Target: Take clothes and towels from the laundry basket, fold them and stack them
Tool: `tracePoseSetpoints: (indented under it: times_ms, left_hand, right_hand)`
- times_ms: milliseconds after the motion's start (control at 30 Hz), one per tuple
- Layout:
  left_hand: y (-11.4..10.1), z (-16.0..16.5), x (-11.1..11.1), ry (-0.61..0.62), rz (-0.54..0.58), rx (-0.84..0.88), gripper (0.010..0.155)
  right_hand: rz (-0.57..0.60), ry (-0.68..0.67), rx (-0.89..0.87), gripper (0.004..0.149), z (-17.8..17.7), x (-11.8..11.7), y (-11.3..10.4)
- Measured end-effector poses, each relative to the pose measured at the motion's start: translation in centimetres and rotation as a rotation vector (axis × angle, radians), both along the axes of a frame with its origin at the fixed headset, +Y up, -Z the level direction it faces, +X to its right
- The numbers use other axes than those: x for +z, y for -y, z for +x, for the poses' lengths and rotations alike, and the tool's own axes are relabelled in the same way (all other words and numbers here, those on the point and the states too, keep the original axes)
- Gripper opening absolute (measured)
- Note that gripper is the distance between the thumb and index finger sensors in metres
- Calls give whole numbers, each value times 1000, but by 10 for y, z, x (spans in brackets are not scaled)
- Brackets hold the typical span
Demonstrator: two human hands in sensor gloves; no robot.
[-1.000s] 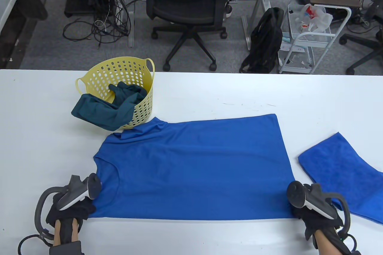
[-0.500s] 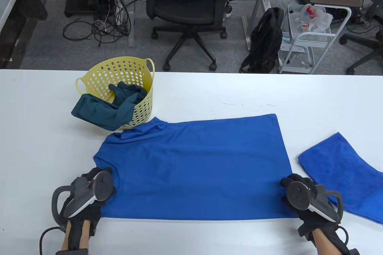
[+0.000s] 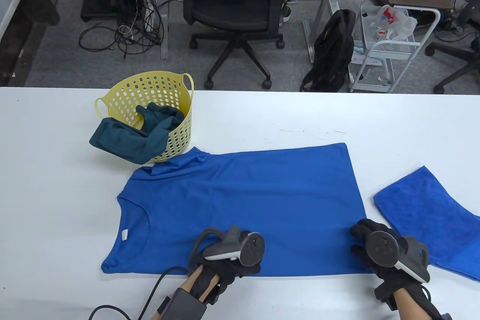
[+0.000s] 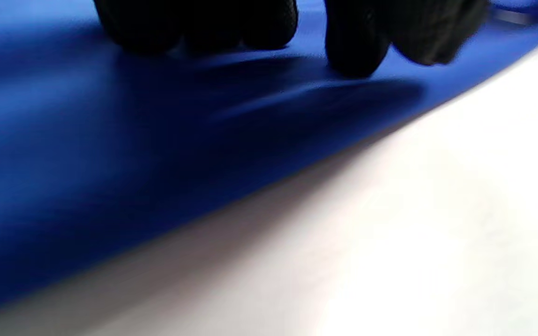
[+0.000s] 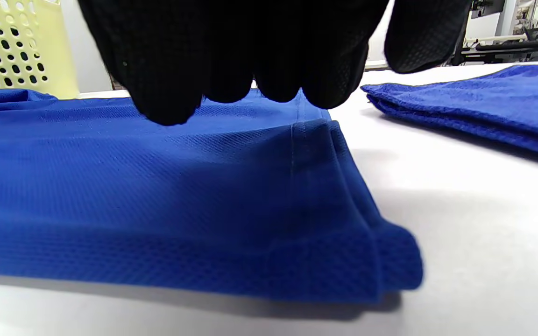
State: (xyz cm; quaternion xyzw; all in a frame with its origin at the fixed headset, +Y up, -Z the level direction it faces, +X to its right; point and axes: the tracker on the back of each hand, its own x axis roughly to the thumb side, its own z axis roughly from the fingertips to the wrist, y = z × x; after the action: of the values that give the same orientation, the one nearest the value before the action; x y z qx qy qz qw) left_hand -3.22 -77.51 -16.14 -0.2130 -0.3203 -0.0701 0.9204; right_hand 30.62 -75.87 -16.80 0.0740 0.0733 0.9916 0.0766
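Blue shirt (image 3: 240,207) flat on bench (image 3: 393,125), by the yellow basket (image 3: 150,110). Left hand (image 3: 225,260) rests on its near hem, fingers (image 4: 353,46) down on the cloth. Right hand (image 3: 386,256) at the hem corner, fingers (image 5: 231,56) curled together over the fabric; pinch unclear.

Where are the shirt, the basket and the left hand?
shirt (image 3: 243,200): table view, middle of the flat body.
basket (image 3: 185,125): table view, perforated front wall.
left hand (image 3: 225,265): table view, gloved back of the hand by the tracker.
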Motion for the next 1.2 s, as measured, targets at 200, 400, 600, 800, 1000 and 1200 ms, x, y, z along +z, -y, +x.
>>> tracePoseSetpoints:
  times_ms: [200,400,600,800,1000,1200]
  left_hand:
    - [-1,6,9,21,4,-54,72]
    - [0,4,14,40,95,-28,65]
    - [1,6,19,25,166,5,47]
    - [-88,-13,-14,-153,199,352,42]
    - [-237,-8,-51,-160,410,368,42]
    - [-255,6,-65,-152,417,311,42]
  right_hand:
    - [2,0,-15,56,0,0,0]
    - [26,0,-31,56,1,2,-1]
    - [16,-6,-30,56,-1,2,0]
    - [52,5,-83,54,2,1,-6]
    - [43,-42,-225,49,-5,-3,-17]
    - [-36,-197,-321,54,-31,-1,-30]
